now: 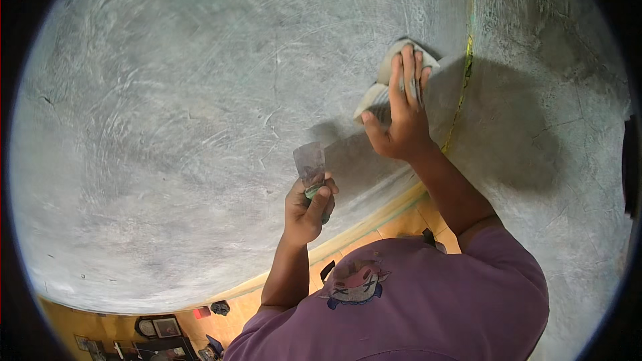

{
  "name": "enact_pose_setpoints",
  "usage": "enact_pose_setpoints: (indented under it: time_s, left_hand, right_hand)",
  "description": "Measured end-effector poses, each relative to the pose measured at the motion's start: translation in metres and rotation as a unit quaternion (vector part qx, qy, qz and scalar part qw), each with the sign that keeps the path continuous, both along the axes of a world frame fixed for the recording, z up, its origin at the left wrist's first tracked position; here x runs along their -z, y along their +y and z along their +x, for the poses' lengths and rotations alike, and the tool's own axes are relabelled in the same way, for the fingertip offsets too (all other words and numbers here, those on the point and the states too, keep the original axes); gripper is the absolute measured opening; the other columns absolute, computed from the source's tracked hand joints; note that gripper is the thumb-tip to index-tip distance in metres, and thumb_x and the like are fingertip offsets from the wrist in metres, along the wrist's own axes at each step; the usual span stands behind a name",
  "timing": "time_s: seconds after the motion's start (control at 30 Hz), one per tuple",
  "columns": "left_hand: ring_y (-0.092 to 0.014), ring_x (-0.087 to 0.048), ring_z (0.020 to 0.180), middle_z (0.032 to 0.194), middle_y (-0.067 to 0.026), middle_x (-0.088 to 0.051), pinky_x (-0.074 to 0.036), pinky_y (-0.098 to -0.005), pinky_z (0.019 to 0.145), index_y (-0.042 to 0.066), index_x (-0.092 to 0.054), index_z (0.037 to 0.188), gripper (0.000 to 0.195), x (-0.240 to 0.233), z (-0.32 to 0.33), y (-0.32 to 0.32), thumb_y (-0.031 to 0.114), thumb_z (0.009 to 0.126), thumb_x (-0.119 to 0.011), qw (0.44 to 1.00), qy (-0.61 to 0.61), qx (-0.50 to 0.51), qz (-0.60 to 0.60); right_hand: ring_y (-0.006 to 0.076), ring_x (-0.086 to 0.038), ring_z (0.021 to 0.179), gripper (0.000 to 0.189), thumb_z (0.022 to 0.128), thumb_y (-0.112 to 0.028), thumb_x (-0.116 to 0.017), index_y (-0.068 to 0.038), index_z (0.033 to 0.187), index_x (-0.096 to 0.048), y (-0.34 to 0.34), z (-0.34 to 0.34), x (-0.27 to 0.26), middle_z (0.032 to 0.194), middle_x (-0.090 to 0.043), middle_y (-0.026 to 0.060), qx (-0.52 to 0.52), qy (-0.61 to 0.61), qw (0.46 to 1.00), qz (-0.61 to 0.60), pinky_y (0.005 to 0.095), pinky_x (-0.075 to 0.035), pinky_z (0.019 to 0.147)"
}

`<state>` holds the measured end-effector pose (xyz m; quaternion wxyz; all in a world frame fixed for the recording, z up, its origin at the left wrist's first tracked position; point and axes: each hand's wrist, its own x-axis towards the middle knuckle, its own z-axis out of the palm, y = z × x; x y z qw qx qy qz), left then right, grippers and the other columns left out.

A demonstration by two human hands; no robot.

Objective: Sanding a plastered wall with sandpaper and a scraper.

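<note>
My right hand (407, 123) lies flat with its fingers spread, pressing a bent pale sheet, apparently sandpaper (370, 102), against the grey wall (200, 85). The sheet curls away from the surface on its left side, and its working face is hidden. Lower and to the left, my left hand (307, 215) grips a putty knife (309, 158) by its green handle. Its wide blade points up and looks smeared with residue. Whether the blade touches the wall, I cannot tell. Fine cracks and pale swirling marks cover the wall.
A yellow-edged crack (468, 55) runs down the corner where a second grey wall (531, 120) meets the first. Below are orange floor tiles (409, 223). A red object (201, 312) and a dark lump (220, 307) lie near the wall's foot, with a framed picture (166, 327) beyond.
</note>
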<state>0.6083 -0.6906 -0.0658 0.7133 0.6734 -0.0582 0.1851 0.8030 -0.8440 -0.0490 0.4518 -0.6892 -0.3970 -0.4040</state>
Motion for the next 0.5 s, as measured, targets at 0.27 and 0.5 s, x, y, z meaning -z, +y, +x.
enact_pose_setpoints:
  time_s: [0.27, 0.5]
  left_hand:
    - [-0.006, -0.043, 0.052, 0.093, -0.0092, -0.058, -0.034, -0.0203, 0.043, 0.004, -0.053, 0.121, 0.025, -0.001, -0.014, 0.008, 0.008, 0.097, -0.049, 1.0, -0.02, -0.014, -0.001]
    - [-0.007, -0.044, 0.052, 0.093, -0.0094, -0.058, -0.034, -0.0207, 0.044, 0.004, -0.054, 0.121, 0.025, 0.003, -0.027, 0.02, 0.009, 0.097, -0.051, 0.999, -0.04, -0.029, -0.012]
  right_hand:
    - [0.0443, -0.018, 0.139, 0.075, 0.078, -0.031, -0.056, 0.01, 0.137, -0.034, 0.024, -0.03, -0.009, 0.146, -0.027, 0.0286, -0.035, -0.041, 0.998, -0.043, 0.0613, -0.002, 0.109]
    - [0.0453, -0.015, 0.14, 0.078, 0.079, -0.033, -0.057, 0.01, 0.138, -0.031, 0.028, -0.032, -0.029, 0.148, -0.024, 0.0285, -0.021, -0.048, 0.998, -0.02, 0.0608, -0.001, 0.11]
